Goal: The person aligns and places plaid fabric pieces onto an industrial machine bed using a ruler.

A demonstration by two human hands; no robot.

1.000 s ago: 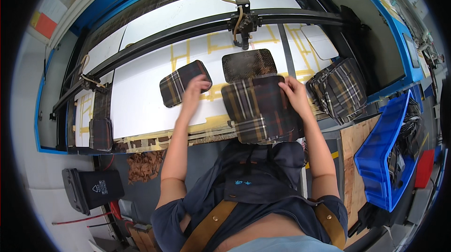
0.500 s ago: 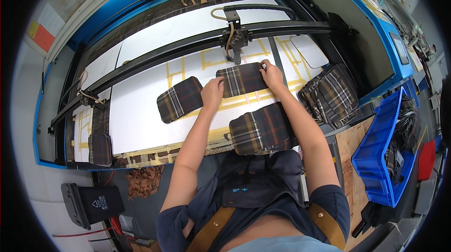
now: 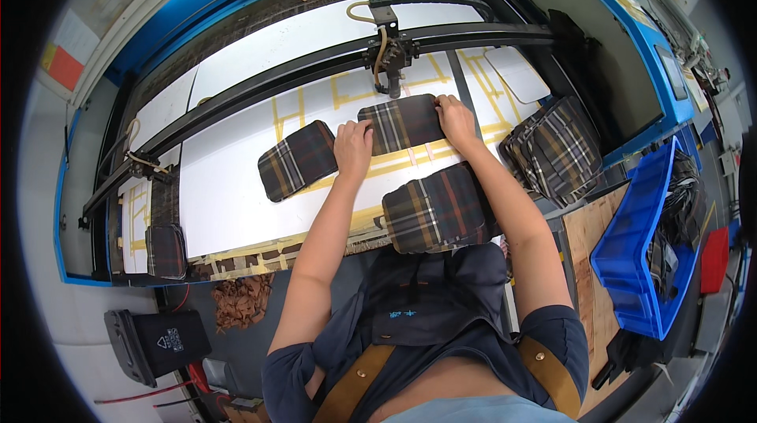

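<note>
A plaid fabric piece point(image 3: 400, 125) with rounded corners lies flat on the white, yellow-taped bed of a cutting machine, just below its hanging head point(image 3: 394, 76). At its left edge my left hand point(image 3: 354, 147) is closed, fingertips bent onto the fabric. My right hand point(image 3: 456, 121) grips the upper right corner, fingers curled together. Close beside my left hand rests another plaid piece point(image 3: 296, 161), slightly tilted. Nearer to me, between my forearms, is a plaid stack point(image 3: 434, 212) at the bed's front edge.
A dark gantry beam point(image 3: 276, 80) crosses the bed. More plaid pieces point(image 3: 552, 153) are piled at the right, and a small plaid pile point(image 3: 165, 251) sits at the front left corner. A blue bin point(image 3: 628, 265) stands right; a black bin point(image 3: 158, 344) is lower left.
The whole view has shifted slightly. Both hands stay at the same fabric piece, with the right fingers curled a little more at its corner.
</note>
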